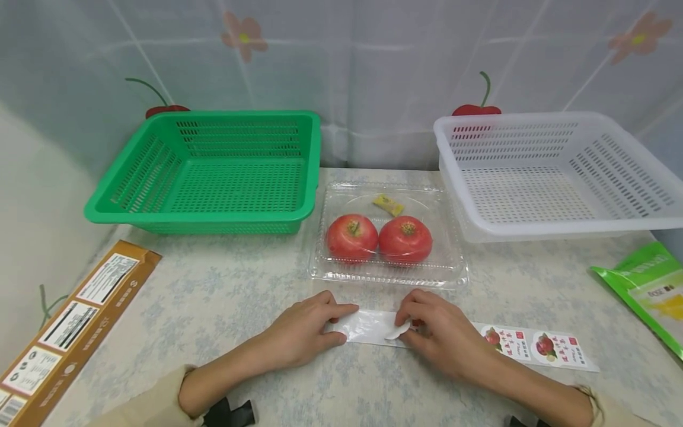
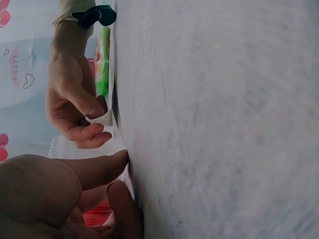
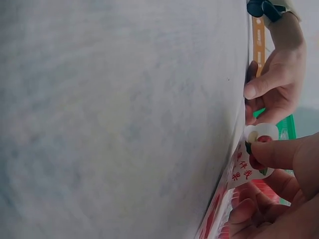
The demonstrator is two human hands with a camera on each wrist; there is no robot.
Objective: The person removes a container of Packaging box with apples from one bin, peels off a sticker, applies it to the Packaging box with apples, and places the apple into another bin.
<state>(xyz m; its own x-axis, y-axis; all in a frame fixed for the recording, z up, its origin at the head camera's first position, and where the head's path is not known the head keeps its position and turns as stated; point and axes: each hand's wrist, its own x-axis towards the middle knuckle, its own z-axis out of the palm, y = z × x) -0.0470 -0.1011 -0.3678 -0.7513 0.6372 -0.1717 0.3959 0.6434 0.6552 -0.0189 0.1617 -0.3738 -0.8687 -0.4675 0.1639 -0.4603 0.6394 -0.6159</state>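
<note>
A glossy white sticker strip [image 1: 363,325] lies across the table before me, with printed fruit stickers [image 1: 557,348] showing at its right end. My left hand [image 1: 299,335] rests at the strip's left end, thumb and forefinger spread across its width and pressing on it. Between thumb and fingers, my right hand [image 1: 445,335] pinches a sticker [image 3: 243,168]; it is curled up from the strip, printed with fruit and red characters. Just beyond the hands sits a clear plastic box [image 1: 448,274], lid down, with two red tomatoes [image 1: 352,237] and a small yellow packet [image 1: 388,205].
A green basket [image 1: 203,222] stands at the back left, a white basket [image 1: 565,228] at the back right. Along the left edge lies a long brown carton [image 1: 80,326]. A green bag [image 1: 648,284] lies at the right edge.
</note>
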